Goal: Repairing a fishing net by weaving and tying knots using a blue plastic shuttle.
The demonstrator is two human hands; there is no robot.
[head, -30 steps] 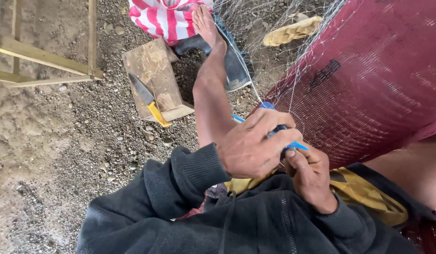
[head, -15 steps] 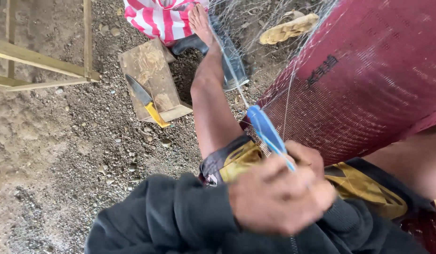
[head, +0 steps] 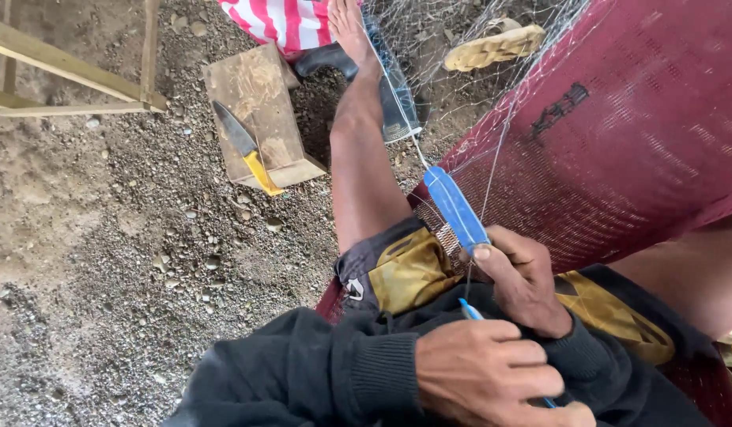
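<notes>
The right hand [head: 524,281] is gripping a blue netting needle [head: 456,209], its long axis slanting up-left over the maroon net [head: 619,142]. The left hand [head: 492,372], nearer the body, is closing around a thin blue tool [head: 470,310].

— Where does the person's left hand [head: 492,372] sit?

— Low in the view, at about six o'clock, back of the hand up, fingers [head: 532,370] curled into a closed grip and pointing toward three o'clock. A dark sleeve covers the forearm, running off toward eight o'clock.

— And the right hand [head: 524,277]?

— Just above it, toward one o'clock of the left, nearly touching. Its thumb and fingers are pinched together, tips aimed at eleven o'clock, wrist in a dark cuff.

— Anything else of the body?

— A bare leg stretches from centre toward twelve o'clock.
</notes>
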